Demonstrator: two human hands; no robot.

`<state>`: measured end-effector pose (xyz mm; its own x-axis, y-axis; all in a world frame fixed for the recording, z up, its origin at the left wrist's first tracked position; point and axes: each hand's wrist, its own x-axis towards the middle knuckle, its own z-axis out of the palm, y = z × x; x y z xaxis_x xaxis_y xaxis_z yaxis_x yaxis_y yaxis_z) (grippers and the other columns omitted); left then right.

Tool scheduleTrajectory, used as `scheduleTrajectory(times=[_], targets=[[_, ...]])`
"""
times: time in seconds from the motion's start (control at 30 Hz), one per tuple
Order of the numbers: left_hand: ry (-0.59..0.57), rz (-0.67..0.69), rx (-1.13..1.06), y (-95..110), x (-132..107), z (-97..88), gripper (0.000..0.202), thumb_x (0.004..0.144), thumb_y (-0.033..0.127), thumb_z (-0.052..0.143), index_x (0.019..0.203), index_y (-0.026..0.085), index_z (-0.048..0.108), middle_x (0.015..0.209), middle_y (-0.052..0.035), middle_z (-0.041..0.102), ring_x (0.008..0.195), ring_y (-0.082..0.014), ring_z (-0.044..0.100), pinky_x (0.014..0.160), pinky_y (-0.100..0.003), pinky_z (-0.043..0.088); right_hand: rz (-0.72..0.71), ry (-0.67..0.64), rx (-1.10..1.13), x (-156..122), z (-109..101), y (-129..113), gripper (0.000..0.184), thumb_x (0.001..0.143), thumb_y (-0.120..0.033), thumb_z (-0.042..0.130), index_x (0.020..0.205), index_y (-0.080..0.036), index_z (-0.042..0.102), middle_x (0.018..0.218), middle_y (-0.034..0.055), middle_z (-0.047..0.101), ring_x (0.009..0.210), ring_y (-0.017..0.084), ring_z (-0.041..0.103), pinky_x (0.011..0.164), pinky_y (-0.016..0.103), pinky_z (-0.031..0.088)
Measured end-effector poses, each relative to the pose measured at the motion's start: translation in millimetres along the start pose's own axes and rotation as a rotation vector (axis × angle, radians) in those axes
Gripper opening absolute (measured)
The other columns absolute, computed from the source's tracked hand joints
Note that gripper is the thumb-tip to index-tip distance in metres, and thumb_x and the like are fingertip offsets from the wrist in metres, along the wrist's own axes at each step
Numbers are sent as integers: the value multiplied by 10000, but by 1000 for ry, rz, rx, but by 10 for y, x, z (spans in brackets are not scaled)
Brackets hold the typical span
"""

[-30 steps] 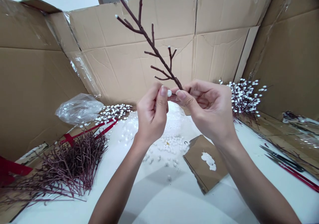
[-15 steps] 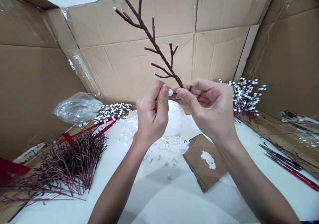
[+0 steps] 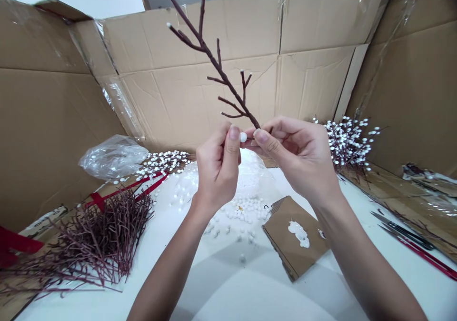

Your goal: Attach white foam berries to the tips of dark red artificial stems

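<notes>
My right hand pinches the base of a dark red bare branch that rises up and to the left, with white tips on a few of its twigs. My left hand is closed, thumb and forefinger pinching a small white foam bead right against a twig end beside my right thumb. Both hands meet above the white table. Loose white beads lie scattered on the table below them.
A cardboard scrap with a blob of white glue lies right of centre. A pile of bare red branches sits at left, a clear plastic bag behind it. Beaded branches stand at right, others lie at back left. Cardboard walls surround the table; scissors lie at right.
The hands and branch have hardly shifted; the view dipped and rose slightly. The bead stays pinched at the twig end.
</notes>
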<state>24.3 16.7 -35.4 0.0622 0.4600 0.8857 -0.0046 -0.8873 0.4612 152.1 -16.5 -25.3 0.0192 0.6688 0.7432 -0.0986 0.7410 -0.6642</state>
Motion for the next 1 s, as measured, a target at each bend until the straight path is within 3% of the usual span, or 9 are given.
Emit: scheduleTrajectory(times=[0.17,0.37,0.7,1.0], targets=[[4,-44,-14,13,-29,20,350,930,397,444,657,182,489,571,36,380,450,-61,359,427,-227,303,-22,35,36,0,44,17,155,784,-294,691,698,-168,664,614,-16,631,585,94,617,619,235,564],[97,32,85,-17,-81,99,352,944,360,425,646,177,464,567,38,391,464,-64,365,449,-229,302,-42,102,7,-21,87,63,202,760,-288,714,635,-161,620,537,-45,548,493,61,527,588,204,533],[160,64,191,-17,-103,148,358,952,365,389,648,180,431,570,48,369,463,-64,347,472,-231,323,-71,137,-67,-24,125,74,230,769,-267,700,602,-165,579,521,-47,510,472,62,479,469,188,424],[210,37,166,-19,-124,174,354,945,375,410,650,182,443,567,42,387,473,-71,339,492,-238,309,-56,153,-69,-63,165,90,228,778,-305,689,621,-178,583,547,-23,564,496,86,510,443,205,375]])
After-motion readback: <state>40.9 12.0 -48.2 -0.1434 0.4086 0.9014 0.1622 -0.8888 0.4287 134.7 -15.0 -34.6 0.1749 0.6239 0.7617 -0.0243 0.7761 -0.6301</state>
